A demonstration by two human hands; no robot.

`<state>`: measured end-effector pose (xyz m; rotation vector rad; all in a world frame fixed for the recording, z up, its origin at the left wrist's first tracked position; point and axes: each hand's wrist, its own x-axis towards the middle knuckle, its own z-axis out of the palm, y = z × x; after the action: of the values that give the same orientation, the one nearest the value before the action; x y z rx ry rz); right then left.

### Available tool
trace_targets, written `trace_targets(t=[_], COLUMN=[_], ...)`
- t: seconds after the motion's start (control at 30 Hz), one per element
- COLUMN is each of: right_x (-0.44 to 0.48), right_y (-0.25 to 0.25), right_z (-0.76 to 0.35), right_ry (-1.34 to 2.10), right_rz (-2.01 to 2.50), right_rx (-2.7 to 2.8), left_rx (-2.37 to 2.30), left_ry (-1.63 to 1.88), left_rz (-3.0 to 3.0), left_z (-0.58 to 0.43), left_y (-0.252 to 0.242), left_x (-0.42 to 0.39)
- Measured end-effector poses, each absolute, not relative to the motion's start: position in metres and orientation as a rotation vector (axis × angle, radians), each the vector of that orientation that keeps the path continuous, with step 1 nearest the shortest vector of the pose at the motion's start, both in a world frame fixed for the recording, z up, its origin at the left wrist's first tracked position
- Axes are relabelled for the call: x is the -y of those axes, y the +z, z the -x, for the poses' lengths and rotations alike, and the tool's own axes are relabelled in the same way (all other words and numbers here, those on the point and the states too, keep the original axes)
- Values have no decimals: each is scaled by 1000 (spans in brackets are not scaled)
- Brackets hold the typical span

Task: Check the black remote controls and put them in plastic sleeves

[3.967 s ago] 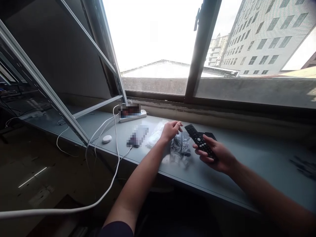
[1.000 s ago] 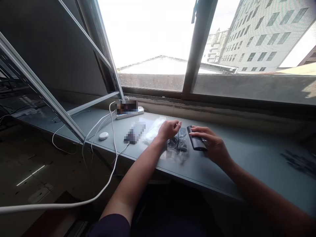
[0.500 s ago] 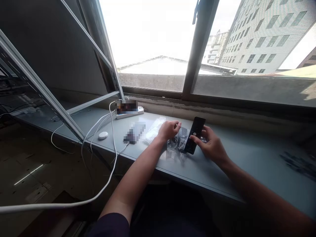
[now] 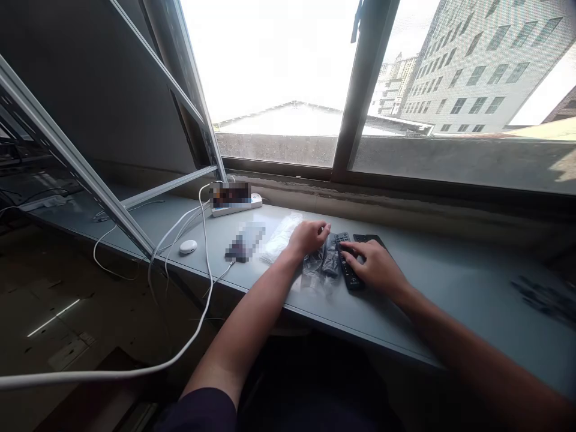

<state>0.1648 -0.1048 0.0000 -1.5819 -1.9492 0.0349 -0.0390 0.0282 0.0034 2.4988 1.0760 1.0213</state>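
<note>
Nearest, my right hand [image 4: 375, 269] lies draped over the black remote [image 4: 351, 281], fingers loose rather than clenched. The remote sits flat on the grey surface [image 4: 450, 282], buttons up. Touching it at 9 o'clock is a clear bag [image 4: 320, 264] of dark parts. My left hand [image 4: 308, 237] is half-curled at its far edge; I cannot tell whether it pinches the bag. Farther off, at 11 o'clock, sits a white power strip [image 4: 238, 207].

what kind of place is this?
Likely an upper-floor workroom or office: a grey bench along a window, a power strip with white cables on it, tall buildings outside.
</note>
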Motion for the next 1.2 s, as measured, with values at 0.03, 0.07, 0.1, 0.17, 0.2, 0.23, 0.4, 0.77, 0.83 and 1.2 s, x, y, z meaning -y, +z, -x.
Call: trace_targets(t=[0.03, 0.07, 0.1, 0.17, 0.2, 0.23, 0.4, 0.77, 0.83, 1.2], right_x=[104, 104, 103, 102, 101, 101, 102, 106, 106, 125], right_y=[-1, -3, -4, -7, -9, -11, -9, -9, -11, 7], right_z=[-166, -167, -168, -171, -173, -175, -176, -178, -180, -161], right_ry=[18, -8, -44, -137, -180, -213, -210, -34, 9, 96], right_rz=[1595, 1610, 1625, 1648, 1654, 1655, 1564, 1571, 1602, 1069], right_rx=[1968, 1980, 1989, 1996, 1996, 1993, 2018, 2117, 2124, 2329], left_rx=[-1078, -1079, -1077, -1076, -1077, -1079, -1075, -1068, -1097, -1206], left_ry=[1017, 1014, 1012, 1010, 1008, 1007, 1012, 1010, 995, 1014], left_rz=[-2502, -2504, -2504, -2500, -2496, -2491, -2489, -2507, -2495, -2300], left_z=[39, 39, 39, 39, 39, 39, 39, 41, 40, 43], left_y=[4, 4, 4, 4, 4, 4, 1, 2, 1, -10], left_x=[-28, -28, -28, -28, -28, -28, -30, -29, -30, -44])
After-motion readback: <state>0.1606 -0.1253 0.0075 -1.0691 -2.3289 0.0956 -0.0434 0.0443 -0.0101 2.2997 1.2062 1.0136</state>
